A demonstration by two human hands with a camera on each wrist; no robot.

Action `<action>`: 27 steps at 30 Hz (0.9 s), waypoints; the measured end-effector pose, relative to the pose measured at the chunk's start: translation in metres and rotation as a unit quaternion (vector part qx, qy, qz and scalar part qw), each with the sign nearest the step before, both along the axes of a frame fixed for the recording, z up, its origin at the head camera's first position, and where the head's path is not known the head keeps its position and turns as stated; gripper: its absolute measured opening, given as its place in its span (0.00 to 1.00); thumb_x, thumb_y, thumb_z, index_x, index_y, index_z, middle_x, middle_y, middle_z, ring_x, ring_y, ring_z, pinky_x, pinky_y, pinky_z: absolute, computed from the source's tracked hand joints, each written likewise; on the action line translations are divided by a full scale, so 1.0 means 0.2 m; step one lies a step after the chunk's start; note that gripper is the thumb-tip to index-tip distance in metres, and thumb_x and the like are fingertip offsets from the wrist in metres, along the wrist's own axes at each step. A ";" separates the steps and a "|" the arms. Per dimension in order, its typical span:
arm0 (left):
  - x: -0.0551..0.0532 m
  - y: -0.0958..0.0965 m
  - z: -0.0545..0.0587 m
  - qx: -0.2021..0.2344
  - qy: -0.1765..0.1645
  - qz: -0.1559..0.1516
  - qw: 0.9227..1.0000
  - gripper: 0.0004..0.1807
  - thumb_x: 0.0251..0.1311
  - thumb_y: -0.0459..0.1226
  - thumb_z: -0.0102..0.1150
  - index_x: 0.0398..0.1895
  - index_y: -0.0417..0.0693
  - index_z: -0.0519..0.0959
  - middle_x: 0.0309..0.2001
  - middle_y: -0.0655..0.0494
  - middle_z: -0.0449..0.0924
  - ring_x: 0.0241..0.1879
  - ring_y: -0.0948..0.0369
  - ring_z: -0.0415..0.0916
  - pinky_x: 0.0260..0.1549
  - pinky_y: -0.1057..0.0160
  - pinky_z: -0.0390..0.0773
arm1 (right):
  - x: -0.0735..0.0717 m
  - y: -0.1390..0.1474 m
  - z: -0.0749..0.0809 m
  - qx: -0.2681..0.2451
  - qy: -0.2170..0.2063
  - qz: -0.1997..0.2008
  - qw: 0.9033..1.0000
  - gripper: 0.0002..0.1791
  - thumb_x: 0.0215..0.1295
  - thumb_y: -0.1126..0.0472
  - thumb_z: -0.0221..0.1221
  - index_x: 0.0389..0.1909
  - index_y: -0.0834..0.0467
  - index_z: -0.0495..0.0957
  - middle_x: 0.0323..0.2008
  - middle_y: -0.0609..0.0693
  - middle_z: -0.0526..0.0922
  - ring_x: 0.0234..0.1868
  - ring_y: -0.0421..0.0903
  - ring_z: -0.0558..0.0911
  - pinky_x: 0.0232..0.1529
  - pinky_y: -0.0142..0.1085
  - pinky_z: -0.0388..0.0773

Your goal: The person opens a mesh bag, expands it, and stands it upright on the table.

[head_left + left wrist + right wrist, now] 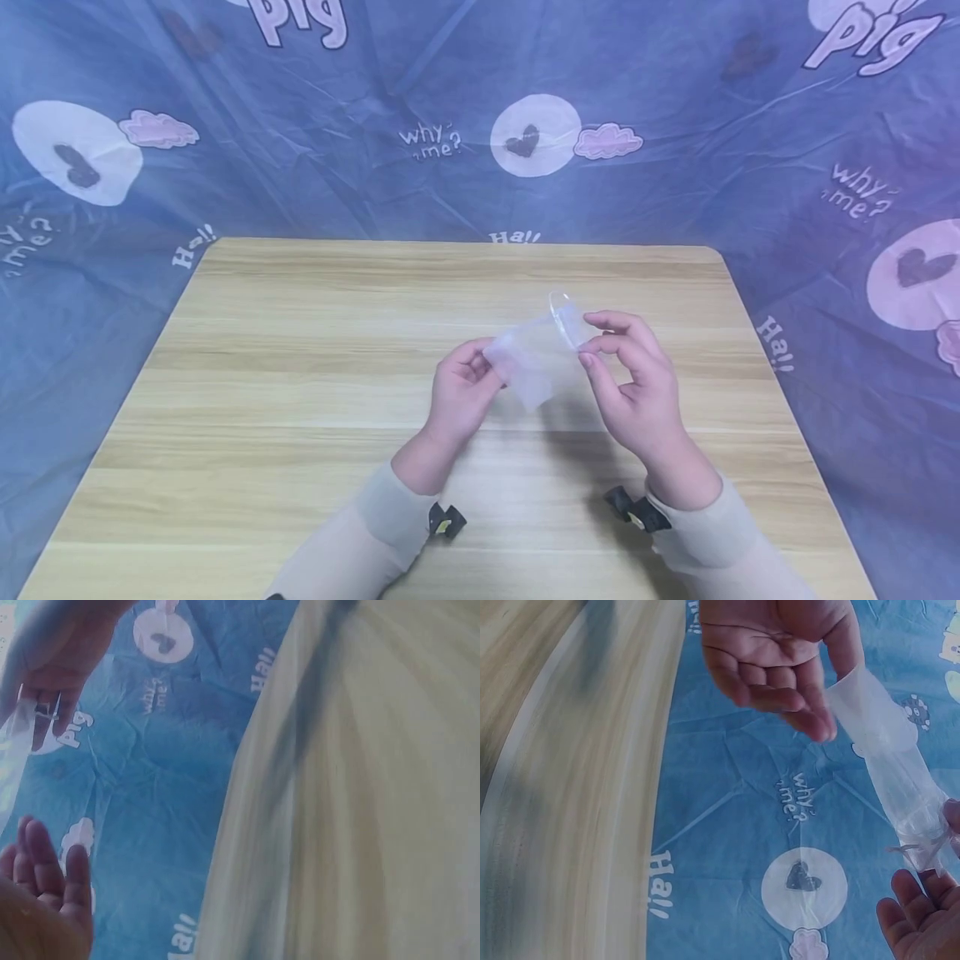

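Note:
A limp, translucent white drawstring bag (pixel 527 357) stretches slantwise between my two hands, above the table. My left hand (pixel 462 392) pinches its left end, and a loose flap hangs below that grip. At the other end my right hand (pixel 637 387) pinches the bag's edge beside a clear cord loop (pixel 558 302) that sticks up. In the right wrist view the bag (pixel 900 765) runs from the left hand (pixel 780 667) down to the right hand (pixel 926 915), with thin cord at its lower end. The left wrist view catches only a sliver of bag (pixel 11 765).
Under the hands lies a pale wood-grain table (pixel 300 358) with rounded far corners. A blue printed cloth (pixel 360 150) hangs behind it and round its sides. Black straps with small clips (pixel 447 521) sit at both sleeve cuffs.

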State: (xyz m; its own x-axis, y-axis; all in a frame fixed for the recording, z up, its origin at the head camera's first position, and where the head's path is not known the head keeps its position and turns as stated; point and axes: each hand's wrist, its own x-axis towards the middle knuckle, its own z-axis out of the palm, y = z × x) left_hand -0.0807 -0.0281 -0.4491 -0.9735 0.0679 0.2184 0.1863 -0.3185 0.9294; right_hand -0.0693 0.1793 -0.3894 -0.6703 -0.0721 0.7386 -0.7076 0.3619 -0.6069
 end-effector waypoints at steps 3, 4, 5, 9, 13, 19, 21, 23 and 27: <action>-0.01 -0.01 0.01 0.002 0.061 0.041 0.997 0.15 0.60 0.18 0.64 0.50 0.20 0.79 0.45 0.24 0.84 0.40 0.64 0.85 0.40 0.66 0.86 | 0.00 0.00 0.00 0.000 -0.004 0.000 1.000 0.02 0.67 0.72 0.63 0.34 0.67 0.82 0.51 0.69 0.83 0.60 0.52 0.81 0.66 0.42 0.74; -0.02 -0.01 0.01 -0.006 0.077 0.059 0.995 0.14 0.59 0.19 0.65 0.49 0.20 0.80 0.44 0.25 0.84 0.39 0.65 0.85 0.40 0.67 0.85 | 0.00 0.00 0.00 0.000 -0.004 0.001 1.000 0.01 0.66 0.73 0.63 0.34 0.67 0.82 0.51 0.69 0.83 0.59 0.52 0.81 0.66 0.42 0.74; -0.02 -0.01 0.01 -0.017 0.093 0.078 0.993 0.13 0.59 0.19 0.66 0.47 0.21 0.81 0.42 0.26 0.85 0.38 0.65 0.85 0.39 0.67 0.85 | 0.00 0.00 0.00 0.000 -0.003 0.001 1.000 0.01 0.65 0.74 0.63 0.34 0.67 0.82 0.51 0.69 0.83 0.59 0.53 0.81 0.65 0.42 0.74; -0.02 -0.01 0.01 -0.071 0.111 0.155 0.979 0.07 0.56 0.20 0.70 0.39 0.27 0.85 0.36 0.34 0.88 0.31 0.66 0.83 0.33 0.68 0.84 | 0.00 0.00 0.00 0.000 0.002 0.004 1.000 0.06 0.70 0.68 0.63 0.34 0.67 0.83 0.51 0.69 0.83 0.58 0.52 0.81 0.64 0.42 0.74; -0.01 -0.02 0.02 -0.096 0.103 0.193 0.971 0.05 0.54 0.21 0.74 0.33 0.30 0.87 0.33 0.38 0.89 0.31 0.65 0.85 0.35 0.66 0.86 | 0.00 -0.01 0.00 -0.002 0.009 0.004 1.000 0.14 0.75 0.59 0.63 0.33 0.67 0.83 0.50 0.69 0.83 0.58 0.52 0.81 0.62 0.41 0.74; -0.02 -0.03 0.01 -0.095 0.125 0.189 0.969 0.05 0.53 0.19 0.73 0.31 0.29 0.85 0.31 0.37 0.88 0.32 0.65 0.85 0.38 0.66 0.86 | -0.01 -0.01 0.00 0.015 0.011 -0.009 1.000 0.18 0.77 0.56 0.62 0.32 0.67 0.82 0.51 0.69 0.83 0.57 0.56 0.81 0.63 0.42 0.73; -0.02 -0.03 0.00 -0.097 0.129 0.174 0.971 0.05 0.55 0.19 0.71 0.34 0.28 0.85 0.33 0.36 0.88 0.33 0.65 0.85 0.39 0.66 0.86 | -0.01 -0.01 0.00 0.021 0.010 -0.015 1.000 0.13 0.74 0.61 0.63 0.32 0.67 0.82 0.51 0.68 0.83 0.58 0.57 0.81 0.65 0.42 0.73; -0.01 -0.03 0.00 -0.102 0.126 0.161 0.973 0.05 0.57 0.20 0.70 0.37 0.28 0.85 0.34 0.37 0.88 0.33 0.64 0.85 0.40 0.65 0.86 | -0.01 0.00 0.00 0.027 0.007 -0.021 0.999 0.06 0.70 0.68 0.64 0.33 0.67 0.82 0.51 0.68 0.83 0.58 0.59 0.81 0.66 0.41 0.73; -0.01 -0.04 0.00 -0.109 0.119 0.150 0.975 0.05 0.58 0.21 0.70 0.37 0.29 0.86 0.32 0.38 0.88 0.34 0.63 0.85 0.41 0.63 0.87 | -0.02 0.00 -0.01 0.036 0.004 -0.028 0.999 0.02 0.63 0.74 0.63 0.33 0.66 0.83 0.52 0.68 0.83 0.58 0.62 0.81 0.66 0.41 0.72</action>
State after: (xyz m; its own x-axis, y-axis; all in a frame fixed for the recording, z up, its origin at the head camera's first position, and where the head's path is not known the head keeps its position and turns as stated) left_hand -0.0828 -0.0351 -0.4501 -0.8797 -0.1427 0.4537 0.4603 -0.0153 0.8877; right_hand -0.0724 0.1796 -0.3906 -0.6682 -0.0871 0.7388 -0.6903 0.4431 -0.5720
